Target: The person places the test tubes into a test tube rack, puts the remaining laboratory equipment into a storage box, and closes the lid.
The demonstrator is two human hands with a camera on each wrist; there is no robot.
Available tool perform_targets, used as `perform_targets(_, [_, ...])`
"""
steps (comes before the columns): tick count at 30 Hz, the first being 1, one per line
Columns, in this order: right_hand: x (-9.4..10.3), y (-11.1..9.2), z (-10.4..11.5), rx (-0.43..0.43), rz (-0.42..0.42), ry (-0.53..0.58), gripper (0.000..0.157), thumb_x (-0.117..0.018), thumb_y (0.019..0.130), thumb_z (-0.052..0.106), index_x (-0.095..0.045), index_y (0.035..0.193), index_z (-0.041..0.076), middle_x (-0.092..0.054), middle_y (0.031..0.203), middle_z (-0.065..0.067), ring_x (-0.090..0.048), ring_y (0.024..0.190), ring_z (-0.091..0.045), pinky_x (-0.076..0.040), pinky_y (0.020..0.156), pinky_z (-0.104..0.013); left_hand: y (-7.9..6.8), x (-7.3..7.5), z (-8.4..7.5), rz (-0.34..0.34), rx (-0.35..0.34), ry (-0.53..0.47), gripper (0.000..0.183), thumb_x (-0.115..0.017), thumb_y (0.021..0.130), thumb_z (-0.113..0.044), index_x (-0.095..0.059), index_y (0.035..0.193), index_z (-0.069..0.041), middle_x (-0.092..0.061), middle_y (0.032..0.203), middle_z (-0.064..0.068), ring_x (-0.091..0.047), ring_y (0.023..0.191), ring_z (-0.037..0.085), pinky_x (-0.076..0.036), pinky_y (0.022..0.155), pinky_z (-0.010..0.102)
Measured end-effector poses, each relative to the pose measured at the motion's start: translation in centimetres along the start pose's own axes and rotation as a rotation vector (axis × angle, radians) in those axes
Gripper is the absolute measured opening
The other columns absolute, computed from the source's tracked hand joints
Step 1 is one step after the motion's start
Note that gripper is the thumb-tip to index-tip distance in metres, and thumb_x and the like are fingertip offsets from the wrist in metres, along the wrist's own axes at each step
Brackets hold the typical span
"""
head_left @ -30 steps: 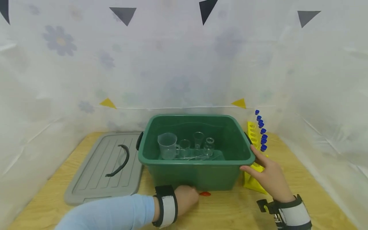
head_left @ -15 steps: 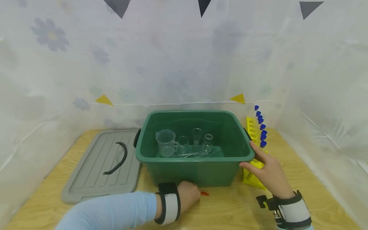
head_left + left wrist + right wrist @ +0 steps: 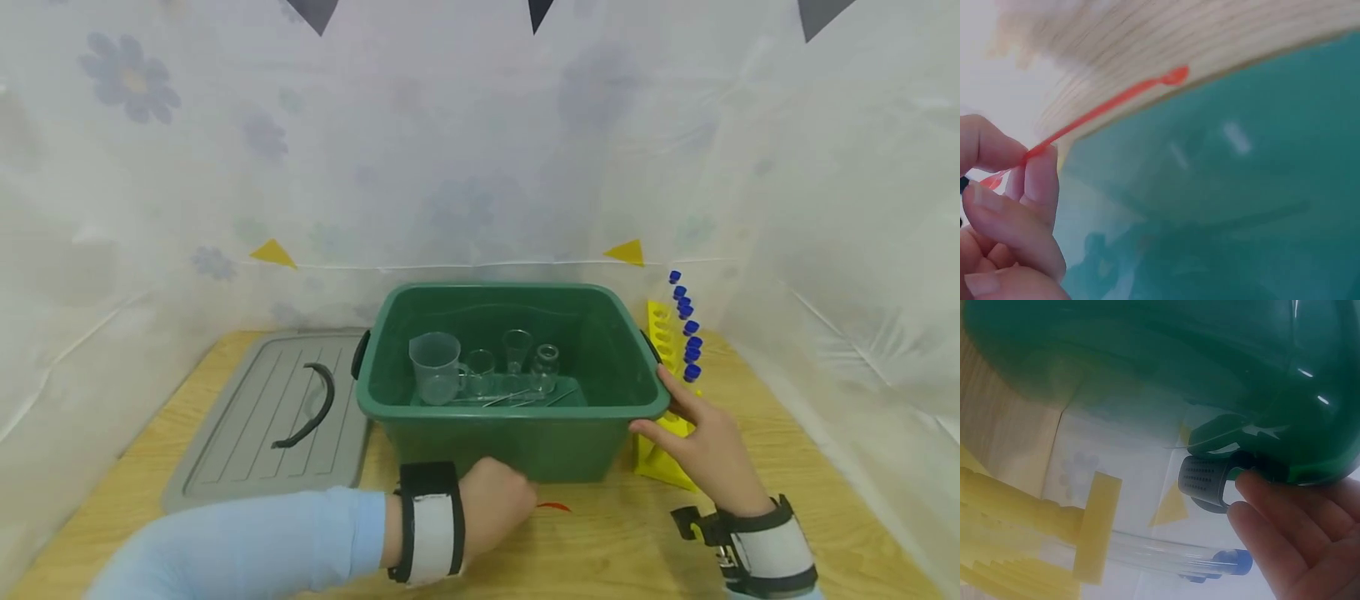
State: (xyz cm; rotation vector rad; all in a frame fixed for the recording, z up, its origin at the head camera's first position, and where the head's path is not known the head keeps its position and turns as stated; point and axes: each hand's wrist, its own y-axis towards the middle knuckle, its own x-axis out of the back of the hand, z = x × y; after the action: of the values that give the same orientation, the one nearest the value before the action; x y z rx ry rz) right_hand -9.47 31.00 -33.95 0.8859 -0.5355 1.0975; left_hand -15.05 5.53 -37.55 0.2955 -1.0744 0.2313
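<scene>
My left hand (image 3: 497, 507) pinches a thin red plastic scoop (image 3: 1107, 107) between thumb and fingertips, low in front of the green tub (image 3: 502, 454). In the left wrist view its spoon-like tip points away from the hand; another red end shows behind the fingers. My right hand (image 3: 708, 450) holds the tub's front right corner, thumb at the front and fingers along the right side, near a black handle (image 3: 1204, 478). Inside the tub stand a clear measuring jug (image 3: 437, 367), a small beaker (image 3: 480, 372), a conical glass (image 3: 517, 348) and a glass bottle (image 3: 545, 367).
Thin rods (image 3: 510, 400) lie on the tub's floor. To the left rests a grey lid (image 3: 240, 425) with a black handle (image 3: 318, 408). On the right, a yellow rack (image 3: 660, 467) holds several tubes with blue caps (image 3: 692, 372). A patterned curtain (image 3: 465, 167) hangs behind.
My left hand has shifted slightly right and away from the tub's front wall, bringing the red scoop along. The right hand stays at the corner. The head view has tilted a little.
</scene>
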Motion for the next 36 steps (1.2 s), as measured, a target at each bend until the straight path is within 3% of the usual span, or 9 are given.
perform_targets(9, [0.4,-0.4,-0.3,0.008,-0.009,-0.01,0.077,-0.073,0.081,0.029,-0.034,0.143,0.005,-0.057,0.124,-0.028,-0.061,0.103,-0.043,-0.055,0.07,-0.045,0.6,5.5,2.4,-0.006,-0.046,-0.06,0.017,-0.064,0.082,-0.015,-0.054,0.071,-0.024,-0.049,0.056,-0.012,-0.038,0.046,0.0,-0.026,0.036,0.02])
perform_targets(17, [0.5,-0.6,-0.4,0.023,-0.03,-0.019,0.075,-0.073,0.081,0.027,-0.037,0.142,0.004,-0.059,0.122,-0.027,-0.062,0.101,-0.042,-0.054,0.07,-0.048,1.6,9.4,4.8,-0.083,-0.036,-0.101,0.018,-0.062,0.084,-0.015,-0.052,0.07,-0.02,-0.048,0.057,-0.011,-0.037,0.046,0.001,-0.022,0.038,0.017])
perform_targets(21, [0.5,-0.6,-0.3,0.018,-0.026,-0.024,0.075,-0.073,0.081,0.029,-0.036,0.142,0.005,-0.058,0.123,-0.027,-0.062,0.101,-0.043,-0.054,0.07,-0.047,2.0,10.0,5.9,-0.109,-0.019,-0.124,0.018,-0.063,0.086,-0.016,-0.056,0.07,-0.02,-0.05,0.058,-0.01,-0.04,0.048,0.001,-0.024,0.039,0.015])
perform_targets(28, [0.5,-0.7,-0.1,0.009,-0.021,-0.021,0.076,-0.073,0.08,0.029,-0.036,0.143,0.006,-0.055,0.128,-0.026,-0.061,0.103,-0.043,-0.055,0.071,-0.047,2.8,10.3,8.0,-0.089,0.048,-0.261,0.022,-0.058,0.089,-0.01,-0.055,0.068,-0.017,-0.031,0.053,-0.007,-0.029,0.049,0.005,-0.017,0.043,0.017])
perform_targets(32, [0.4,-0.8,-0.1,0.0,-0.013,-0.015,0.076,-0.073,0.081,0.03,-0.036,0.143,0.006,-0.054,0.129,-0.026,-0.061,0.104,-0.043,-0.055,0.072,-0.047,3.4,10.4,9.2,-0.047,0.097,-0.328,0.017,-0.06,0.089,-0.012,-0.062,0.072,-0.015,-0.047,0.056,-0.006,-0.04,0.052,0.007,-0.027,0.046,0.017])
perform_targets(36, [0.3,-0.9,0.0,0.0,-0.019,-0.013,0.076,-0.073,0.08,0.03,-0.036,0.143,0.006,-0.054,0.129,-0.025,-0.062,0.103,-0.042,-0.055,0.072,-0.046,4.0,10.2,10.5,-0.011,0.131,-0.406,0.017,-0.059,0.09,-0.011,-0.062,0.073,-0.014,-0.049,0.059,-0.004,-0.039,0.054,0.01,-0.03,0.05,0.019])
